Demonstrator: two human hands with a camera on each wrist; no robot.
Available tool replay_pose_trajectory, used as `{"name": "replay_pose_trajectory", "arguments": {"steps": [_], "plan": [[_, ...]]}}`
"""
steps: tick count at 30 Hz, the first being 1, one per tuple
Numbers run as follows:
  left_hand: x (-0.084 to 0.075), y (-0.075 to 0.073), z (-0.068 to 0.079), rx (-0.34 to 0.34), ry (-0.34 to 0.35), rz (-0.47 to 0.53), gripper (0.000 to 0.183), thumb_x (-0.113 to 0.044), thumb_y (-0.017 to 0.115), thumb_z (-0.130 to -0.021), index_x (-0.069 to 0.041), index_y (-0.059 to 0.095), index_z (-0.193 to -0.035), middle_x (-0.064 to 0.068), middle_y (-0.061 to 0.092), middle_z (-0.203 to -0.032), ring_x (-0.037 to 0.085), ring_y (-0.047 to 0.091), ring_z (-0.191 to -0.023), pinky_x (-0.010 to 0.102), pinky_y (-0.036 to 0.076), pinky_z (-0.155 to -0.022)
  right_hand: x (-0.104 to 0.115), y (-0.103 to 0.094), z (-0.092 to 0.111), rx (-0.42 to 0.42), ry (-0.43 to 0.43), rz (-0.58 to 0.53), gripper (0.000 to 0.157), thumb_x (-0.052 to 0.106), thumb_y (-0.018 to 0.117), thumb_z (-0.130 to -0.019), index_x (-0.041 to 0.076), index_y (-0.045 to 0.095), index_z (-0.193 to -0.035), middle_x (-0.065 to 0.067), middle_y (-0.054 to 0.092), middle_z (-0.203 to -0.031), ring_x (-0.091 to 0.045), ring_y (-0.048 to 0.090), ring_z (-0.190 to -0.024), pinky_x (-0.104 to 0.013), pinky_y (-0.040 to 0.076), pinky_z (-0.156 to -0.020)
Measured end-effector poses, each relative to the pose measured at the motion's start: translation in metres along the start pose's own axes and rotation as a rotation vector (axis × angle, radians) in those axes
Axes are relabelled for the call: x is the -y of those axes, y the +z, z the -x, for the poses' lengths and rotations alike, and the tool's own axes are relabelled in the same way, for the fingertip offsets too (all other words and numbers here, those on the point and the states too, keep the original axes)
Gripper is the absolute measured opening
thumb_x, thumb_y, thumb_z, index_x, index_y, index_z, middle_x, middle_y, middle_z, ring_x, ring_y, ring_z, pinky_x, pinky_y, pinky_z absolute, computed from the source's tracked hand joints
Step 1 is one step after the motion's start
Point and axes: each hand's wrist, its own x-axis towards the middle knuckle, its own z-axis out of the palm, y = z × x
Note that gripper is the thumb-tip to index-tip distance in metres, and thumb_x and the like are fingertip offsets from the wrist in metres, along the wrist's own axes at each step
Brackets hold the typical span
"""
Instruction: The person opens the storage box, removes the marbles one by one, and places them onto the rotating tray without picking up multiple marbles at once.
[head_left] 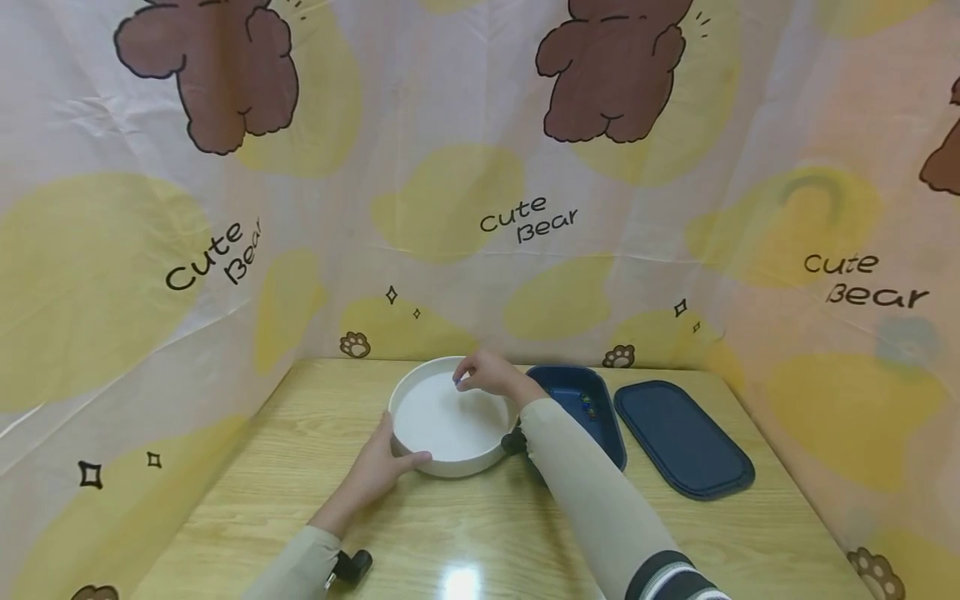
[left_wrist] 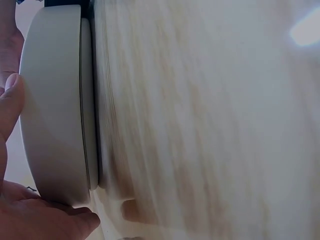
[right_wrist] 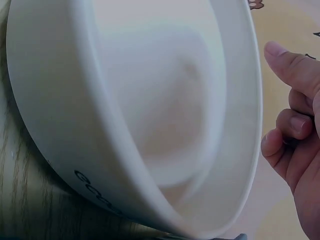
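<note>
A round, shallow white bowl with a low wall stands on the table. My left hand holds its near left side, the thumb along the front wall and the fingers round the left; the left wrist view shows this hand against the wall. My right hand is above the bowl's far right part, thumb and forefinger together on a tiny bluish piece, too small to identify. To the right, partly behind my right arm, a dark blue tray contains several small coloured pieces.
A dark blue lid lies flat to the right of the tray on the wooden table. A bear-print cloth hangs behind the table and along both sides. Each wrist bears a small black camera.
</note>
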Motion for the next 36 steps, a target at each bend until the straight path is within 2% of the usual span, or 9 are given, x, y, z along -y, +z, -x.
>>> {"name": "replay_pose_trajectory", "arguments": {"steps": [6, 13, 17, 21, 30, 34, 36], "plan": [[-0.003, -0.001, 0.001, 0.002, -0.004, -0.008, 0.128, -0.059, 0.076, -0.071, -0.004, -0.005, -0.154, 0.017, 0.002, -0.162, 0.034, 0.009, -0.148, 0.053, 0.014, -0.120, 0.004, 0.002, -0.003, 0.028, -0.002, 0.055, 0.014, 0.019, 0.075, -0.083, 0.015, 0.076, -0.097, 0.004, 0.060, -0.074, -0.010, 0.050, -0.071, -0.020, 0.043, -0.061], [-0.005, 0.001, -0.002, 0.019, -0.010, -0.009, 0.128, -0.058, 0.076, -0.072, -0.003, -0.007, -0.153, 0.018, 0.000, -0.161, 0.035, 0.007, -0.148, 0.053, 0.013, -0.120, 0.008, 0.002, -0.001, 0.043, 0.029, 0.044, 0.017, 0.020, 0.075, -0.084, 0.013, 0.075, -0.100, 0.003, 0.060, -0.075, -0.011, 0.049, -0.071, -0.021, 0.044, -0.061], [-0.005, 0.000, -0.003, 0.022, -0.017, -0.004, 0.124, -0.053, 0.076, -0.075, -0.003, -0.007, -0.153, 0.019, 0.000, -0.161, 0.036, 0.008, -0.148, 0.055, 0.013, -0.120, 0.009, 0.001, 0.000, 0.058, 0.054, 0.049, 0.025, 0.023, 0.074, -0.085, 0.012, 0.074, -0.107, 0.004, 0.063, -0.083, -0.012, 0.052, -0.079, -0.023, 0.047, -0.069], [-0.002, 0.000, -0.003, 0.018, -0.023, -0.003, 0.121, -0.047, 0.077, -0.077, -0.003, -0.007, -0.153, 0.019, 0.001, -0.161, 0.038, 0.008, -0.147, 0.056, 0.012, -0.119, 0.009, -0.004, 0.002, 0.054, 0.065, 0.058, 0.024, 0.025, 0.074, -0.085, 0.015, 0.074, -0.107, 0.007, 0.066, -0.089, -0.013, 0.055, -0.086, -0.026, 0.050, -0.075], [0.000, 0.002, 0.001, 0.029, -0.015, 0.007, 0.120, -0.045, 0.077, -0.078, -0.006, -0.007, -0.154, 0.016, 0.001, -0.162, 0.035, 0.008, -0.148, 0.054, 0.013, -0.120, 0.005, -0.038, 0.029, -0.003, 0.024, 0.084, 0.023, 0.027, 0.073, -0.086, 0.017, 0.073, -0.106, 0.007, 0.067, -0.097, -0.015, 0.057, -0.090, -0.032, 0.053, -0.081], [-0.002, 0.001, 0.001, 0.027, -0.016, 0.001, 0.120, -0.045, 0.077, -0.078, -0.007, -0.008, -0.154, 0.015, 0.001, -0.162, 0.034, 0.008, -0.148, 0.053, 0.012, -0.120, -0.002, -0.054, 0.041, -0.029, 0.043, 0.068, 0.021, 0.026, 0.072, -0.086, 0.018, 0.072, -0.106, 0.007, 0.067, -0.104, -0.016, 0.059, -0.098, -0.035, 0.054, -0.087], [-0.003, 0.000, 0.000, 0.024, -0.019, -0.004, 0.121, -0.046, 0.077, -0.078, -0.007, -0.009, -0.153, 0.015, 0.000, -0.162, 0.034, 0.007, -0.148, 0.053, 0.012, -0.120, -0.007, -0.061, 0.047, -0.038, 0.057, 0.059, 0.025, 0.027, 0.072, -0.087, 0.016, 0.071, -0.110, 0.006, 0.068, -0.105, -0.015, 0.059, -0.096, -0.035, 0.054, -0.085]]}}
